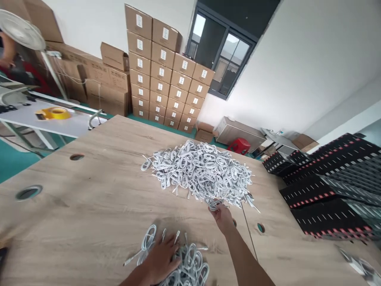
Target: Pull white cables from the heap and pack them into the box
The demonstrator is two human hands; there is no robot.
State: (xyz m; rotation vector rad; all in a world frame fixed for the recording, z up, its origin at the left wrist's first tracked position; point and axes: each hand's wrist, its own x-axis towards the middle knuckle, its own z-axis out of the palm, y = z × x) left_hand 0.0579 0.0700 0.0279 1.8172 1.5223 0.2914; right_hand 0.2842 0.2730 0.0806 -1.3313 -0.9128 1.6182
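A large heap of white coiled charging cables (205, 167) lies across the far middle of the wooden table. At its near edge my right hand (222, 217) is closed on a coiled cable (212, 203), with the fingertips partly hidden behind it. Closer to me is a smaller pile of the same cables (190, 264). My left hand (162, 256) rests on this pile's left side, fingers stretched out and thumb apart. Several cable ends with plugs stick out around the left hand.
Black slotted racks (324, 190) with red marks stand along the table's right side. Round holes (29, 192) pierce the tabletop (98, 222) at left. Yellow tape (58, 113) sits on a side table. Stacked cartons (166, 75) line the wall. Another person's arm (7, 49) shows at far left.
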